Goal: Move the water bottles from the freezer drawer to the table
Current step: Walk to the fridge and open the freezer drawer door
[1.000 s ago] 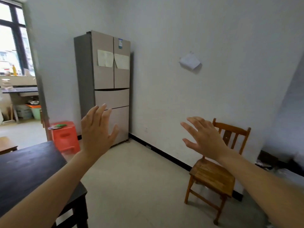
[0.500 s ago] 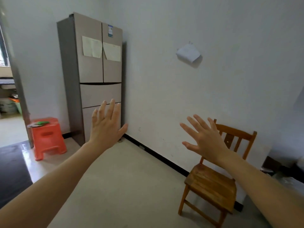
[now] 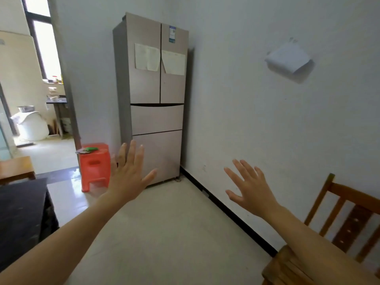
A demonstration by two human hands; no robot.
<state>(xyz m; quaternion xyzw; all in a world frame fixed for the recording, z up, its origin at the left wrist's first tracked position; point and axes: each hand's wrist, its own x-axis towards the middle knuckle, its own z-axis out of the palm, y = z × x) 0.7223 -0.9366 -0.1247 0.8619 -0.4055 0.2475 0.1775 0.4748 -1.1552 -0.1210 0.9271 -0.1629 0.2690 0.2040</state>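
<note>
- Your view has swung left since half a second ago: the refrigerator [image 3: 156, 89] now stands mid-picture rather than at the left. The wooden chair [image 3: 349, 219] has slid to the right edge, and the doorway [image 3: 30, 99] and the dark tabletop [image 3: 20, 212] are back in sight on the left.
- Your left hand [image 3: 128, 177] is raised, palm forward, fingers straight and close together, thumb out, holding nothing. In view it overlaps the lower left corner of the bottom drawer [image 3: 162, 155].
- Your right hand [image 3: 249, 190] is raised too, fingers straight and spread, empty, in front of the white wall.
- Both hands are in the air and touch nothing.
- The refrigerator's two upper doors, the middle drawer [image 3: 157, 119] and the bottom drawer are all closed, so the water bottles are hidden from you.
- A red plastic stool [image 3: 94, 167] stands just beside the refrigerator's left side, with a green object [image 3: 91, 149] on top.
- Two paper sheets [image 3: 147, 56] hang on the upper doors.
</note>
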